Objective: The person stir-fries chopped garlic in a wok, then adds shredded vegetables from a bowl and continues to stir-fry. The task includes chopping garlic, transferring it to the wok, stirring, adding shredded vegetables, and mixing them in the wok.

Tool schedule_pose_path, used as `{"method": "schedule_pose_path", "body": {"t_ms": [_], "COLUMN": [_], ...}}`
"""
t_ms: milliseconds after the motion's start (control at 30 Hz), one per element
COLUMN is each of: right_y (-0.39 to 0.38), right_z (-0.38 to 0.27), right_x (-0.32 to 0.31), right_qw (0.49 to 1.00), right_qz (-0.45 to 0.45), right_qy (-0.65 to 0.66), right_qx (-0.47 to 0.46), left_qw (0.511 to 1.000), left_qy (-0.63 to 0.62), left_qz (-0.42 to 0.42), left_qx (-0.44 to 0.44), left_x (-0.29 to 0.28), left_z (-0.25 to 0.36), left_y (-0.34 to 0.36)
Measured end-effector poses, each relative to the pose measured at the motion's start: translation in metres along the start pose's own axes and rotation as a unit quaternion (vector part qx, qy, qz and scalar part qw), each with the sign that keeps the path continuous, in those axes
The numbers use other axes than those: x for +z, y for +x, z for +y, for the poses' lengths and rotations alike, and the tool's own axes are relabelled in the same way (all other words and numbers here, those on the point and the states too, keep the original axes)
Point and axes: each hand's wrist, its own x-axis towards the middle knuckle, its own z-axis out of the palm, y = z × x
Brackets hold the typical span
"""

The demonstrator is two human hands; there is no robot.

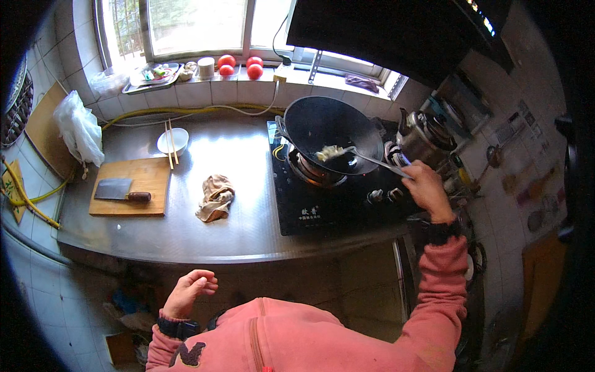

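My right hand (426, 188) grips the handle of a metal spatula (372, 160) whose blade lies in the black wok (331, 130), under a small heap of pale food (330, 152). The wok sits on the left burner of a black gas stove (322, 204). My left hand (189, 290) hangs loosely curled below the counter's front edge, holding nothing. Both arms wear pink sleeves.
On the steel counter (229, 235) lie a crumpled beige cloth (215, 197), a wooden cutting board (149, 180) with a cleaver (118, 190), and a white bowl (173, 140) with chopsticks. A metal kettle (424, 139) stands on the right burner. Tomatoes (240, 65) line the windowsill.
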Motion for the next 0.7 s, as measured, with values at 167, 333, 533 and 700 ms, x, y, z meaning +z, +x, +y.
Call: {"method": "schedule_pose_path", "body": {"t_ms": [167, 333, 533, 700], "right_y": [0.038, 0.045, 0.004, -0.013], "right_z": [-0.020, -0.029, -0.009, -0.005], "right_x": [0.059, 0.070, 0.007, -0.034], "right_qw": [0.992, 0.991, 1.000, 0.995], "right_qz": [0.099, 0.065, 0.012, -0.034], "right_qy": [0.073, 0.110, 0.010, -0.033], "right_qx": [-0.004, -0.048, 0.003, 0.082], "left_qw": [1.000, 1.000, 0.999, 1.000], "left_qy": [-0.005, -0.015, -0.023, -0.023], "left_qz": [-0.001, 0.005, 0.027, 0.013], "left_qx": [0.001, 0.011, -0.006, 0.001], "left_x": [-0.001, -0.006, -0.009, -0.006], "left_z": [-0.001, -0.005, -0.011, -0.006], "left_y": [0.001, -0.002, -0.003, 0.001]}}
